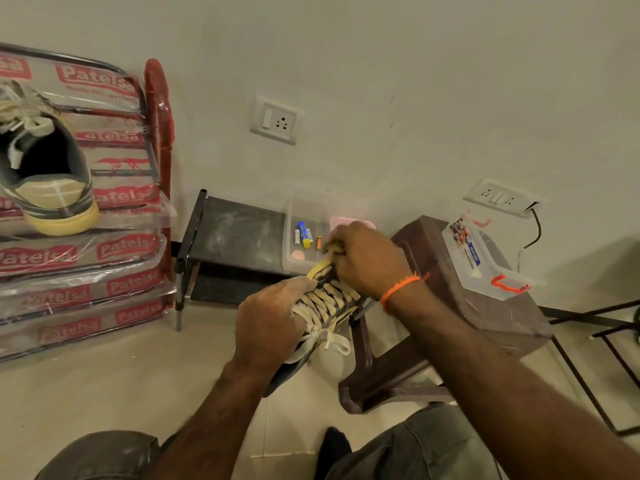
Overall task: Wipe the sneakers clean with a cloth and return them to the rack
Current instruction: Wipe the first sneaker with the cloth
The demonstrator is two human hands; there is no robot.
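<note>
Holding: we're gripping the dark cream-laced sneaker with left hand
Right hand: pinching at its toe
Rack: carrying the matching sneaker

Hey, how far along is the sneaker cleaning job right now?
Looks done: one dark sneaker with a yellowed sole already sits on the plastic-wrapped red rack. In hand: the left hand holds the second dark sneaker with cream laces, while the right hand grips something pale at its toe, possibly the cloth. Left: finish wiping and rack this sneaker.
</note>
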